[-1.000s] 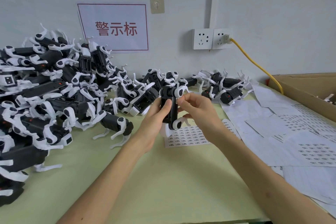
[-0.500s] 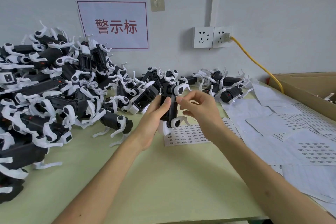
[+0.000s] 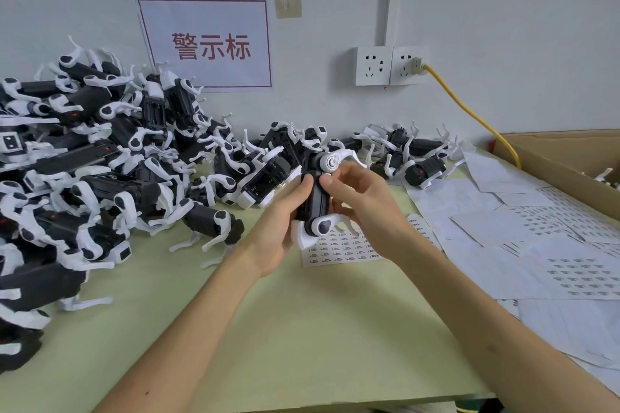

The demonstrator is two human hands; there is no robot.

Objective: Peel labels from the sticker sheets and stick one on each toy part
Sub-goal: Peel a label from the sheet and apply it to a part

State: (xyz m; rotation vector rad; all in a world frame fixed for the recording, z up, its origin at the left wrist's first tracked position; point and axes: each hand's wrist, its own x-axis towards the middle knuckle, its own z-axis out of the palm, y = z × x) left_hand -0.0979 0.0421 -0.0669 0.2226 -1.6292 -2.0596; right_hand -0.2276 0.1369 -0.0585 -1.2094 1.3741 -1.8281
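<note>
The black and white toy part (image 3: 318, 198) stands up tall in the air, held between both hands just above the sticker sheet (image 3: 342, 250) on the green table (image 3: 302, 329). The left hand (image 3: 278, 228) wraps round its left side with the thumb on the front, and the right hand (image 3: 365, 201) curls round its right side with the thumb tip pressed on the black body near the top; it is too small to tell if a label is under that thumb. A big pile of toy parts (image 3: 100, 161) lies at the left, and more loose sheets (image 3: 536, 245) lie at the right.
</note>
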